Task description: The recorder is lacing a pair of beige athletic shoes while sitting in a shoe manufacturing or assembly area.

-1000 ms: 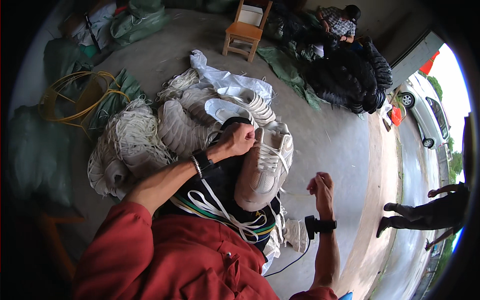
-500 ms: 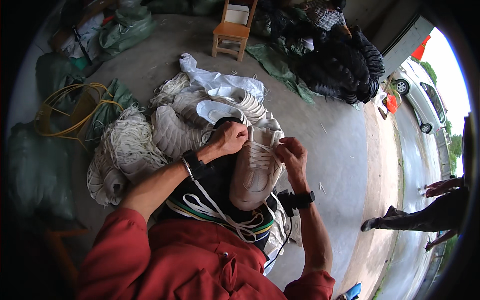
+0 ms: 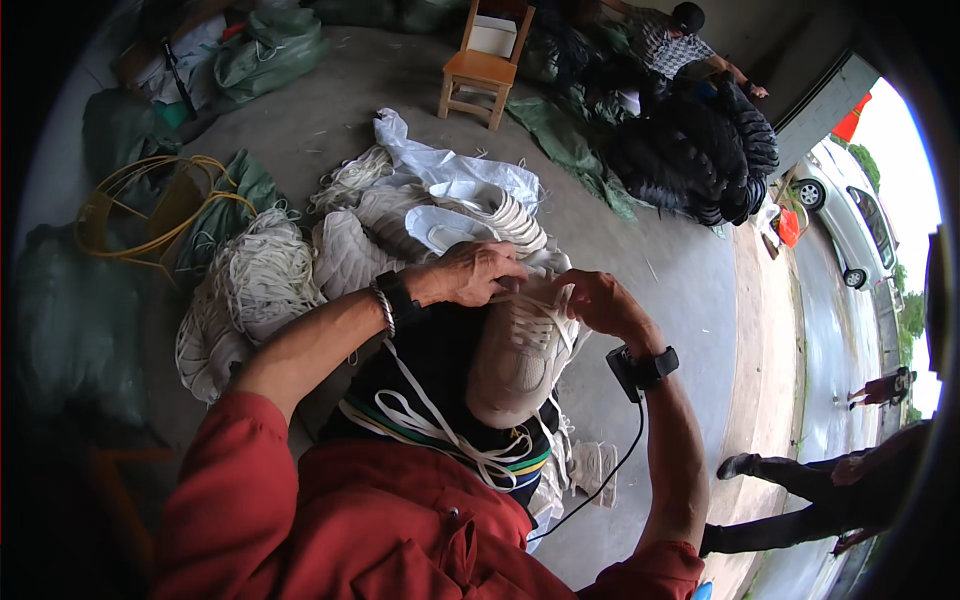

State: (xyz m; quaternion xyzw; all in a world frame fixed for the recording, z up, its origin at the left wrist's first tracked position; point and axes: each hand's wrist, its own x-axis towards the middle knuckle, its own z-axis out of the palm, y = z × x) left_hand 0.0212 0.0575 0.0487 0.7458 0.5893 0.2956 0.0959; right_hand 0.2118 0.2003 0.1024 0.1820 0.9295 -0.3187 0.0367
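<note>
Both hands meet over a pale beige shoe [image 3: 522, 345] resting on the person's lap, toe pointing back toward the body. The left hand [image 3: 470, 275] is curled over the top of the shoe, fingers bent down onto the white lace [image 3: 540, 305] at the eyelets. The right hand [image 3: 595, 300] closes in from the other side, fingertips pinching the same lace — which strand, I can't make out. Loose white laces [image 3: 430, 425] drape across the lap below the wrists. Beyond the left hand lie a heap of shoe uppers [image 3: 470, 215] and a bundle of cord [image 3: 255, 285]. To thread well, I'd say, keep the shoe steady under the left palm and the lace flat — no twists.
</note>
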